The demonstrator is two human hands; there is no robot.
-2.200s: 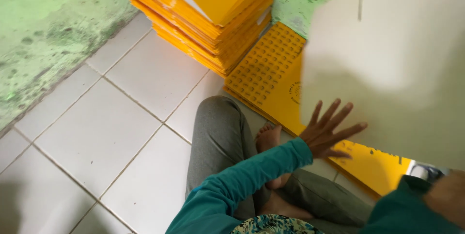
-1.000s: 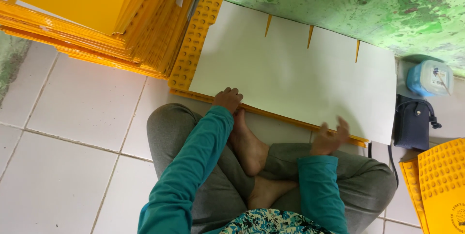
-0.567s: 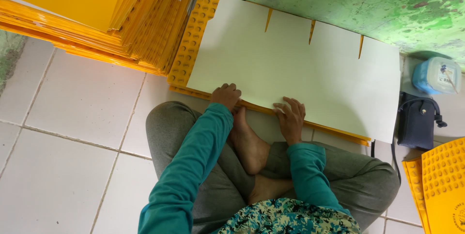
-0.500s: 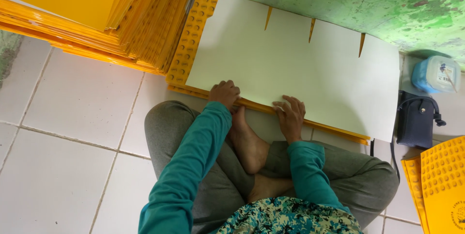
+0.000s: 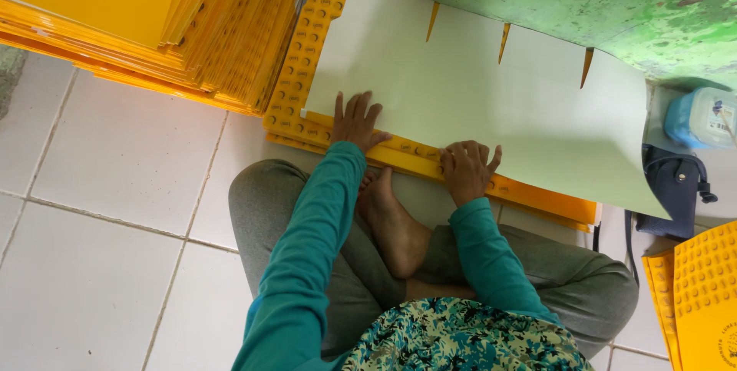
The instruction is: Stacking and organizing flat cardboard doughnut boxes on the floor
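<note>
Now both hands press flat, apart, on the white sheet's (image 5: 476,102) near edge: left hand (image 5: 355,122) spread, right hand (image 5: 466,171) curled over the yellow studded mat (image 5: 307,56).

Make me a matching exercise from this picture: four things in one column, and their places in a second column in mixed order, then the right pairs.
Things:
1. left hand
2. right hand
3. stack of yellow sheets
4. blue container

Places:
A. at the far right, above a dark bag
B. top left, on the tiled floor
C. fingers spread flat at the near left edge of the white sheet
D. curled on the near edge of the white sheet, over the yellow studded strip

Pairs: 1-C, 2-D, 3-B, 4-A
</note>
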